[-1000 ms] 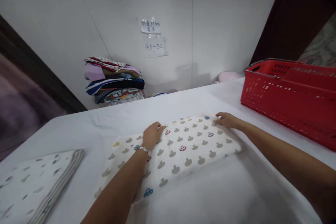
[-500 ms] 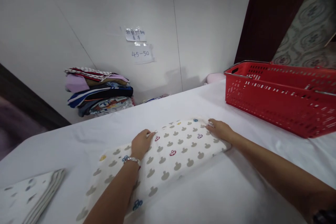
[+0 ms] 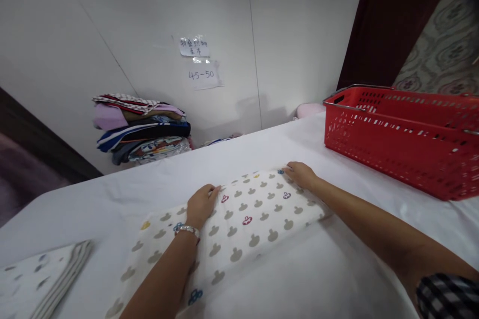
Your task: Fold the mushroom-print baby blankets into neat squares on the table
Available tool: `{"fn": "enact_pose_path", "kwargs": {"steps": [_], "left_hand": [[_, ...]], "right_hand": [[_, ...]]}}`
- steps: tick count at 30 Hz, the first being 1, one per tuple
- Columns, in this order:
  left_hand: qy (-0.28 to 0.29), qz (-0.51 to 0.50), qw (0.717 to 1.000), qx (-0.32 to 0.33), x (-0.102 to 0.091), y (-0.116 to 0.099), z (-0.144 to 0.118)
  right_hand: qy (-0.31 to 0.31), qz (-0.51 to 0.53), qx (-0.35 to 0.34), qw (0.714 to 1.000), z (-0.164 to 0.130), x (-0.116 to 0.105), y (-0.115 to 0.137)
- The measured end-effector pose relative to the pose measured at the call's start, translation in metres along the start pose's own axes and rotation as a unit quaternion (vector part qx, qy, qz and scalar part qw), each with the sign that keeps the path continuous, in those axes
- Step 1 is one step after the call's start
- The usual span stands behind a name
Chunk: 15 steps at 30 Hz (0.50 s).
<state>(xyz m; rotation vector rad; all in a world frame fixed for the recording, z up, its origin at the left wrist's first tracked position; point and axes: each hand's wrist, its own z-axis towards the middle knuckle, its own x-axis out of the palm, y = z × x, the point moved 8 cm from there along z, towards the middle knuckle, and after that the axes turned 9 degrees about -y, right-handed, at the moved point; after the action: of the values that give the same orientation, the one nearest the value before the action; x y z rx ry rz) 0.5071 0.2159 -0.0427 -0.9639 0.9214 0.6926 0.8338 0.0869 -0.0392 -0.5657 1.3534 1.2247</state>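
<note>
A white cloth [image 3: 258, 214] printed with grey, red, blue and yellow motifs lies partly folded on the white-covered table. Its right portion is doubled over, and the left portion spreads out flat beneath my left forearm. My left hand [image 3: 201, 204], with a silver bracelet at the wrist, pinches the far edge near the fold line. At the far right corner, my right hand [image 3: 299, 174] has its fingers closed on the cloth's edge. The fingertips of both hands are partly hidden.
A red plastic basket [image 3: 396, 144] with metal handles stands at the right of the table [image 3: 123, 204]. Another folded cloth [image 3: 41, 279] lies at the lower left. Beyond the far edge, a stack of folded clothes [image 3: 144, 129] rests against the wall beneath paper signs [image 3: 204, 75].
My right hand has slid slightly left and away from me along the cloth's far edge. The left hand has stayed nearly still, and the cloth lies almost as before.
</note>
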Motion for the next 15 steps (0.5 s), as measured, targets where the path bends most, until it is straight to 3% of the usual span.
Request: {"fn": "enact_pose_path", "kwargs": {"steps": [6,10,15], "left_hand": [[-0.027,-0.007,1.0,-0.009,-0.003,0.003,0.001],[-0.006,-0.003,1.0,-0.01,0.002,0.004,0.001],[-0.002,-0.006,1.0,-0.009,0.001,0.003,0.001]], "right_hand": [[0.021,0.054,0.038,0.998,-0.002,0.0,-0.013],[0.06,0.003,0.067,0.996,0.0,0.007,-0.02],[0.063,-0.022,0.074,0.995,0.004,0.01,-0.019]]}}
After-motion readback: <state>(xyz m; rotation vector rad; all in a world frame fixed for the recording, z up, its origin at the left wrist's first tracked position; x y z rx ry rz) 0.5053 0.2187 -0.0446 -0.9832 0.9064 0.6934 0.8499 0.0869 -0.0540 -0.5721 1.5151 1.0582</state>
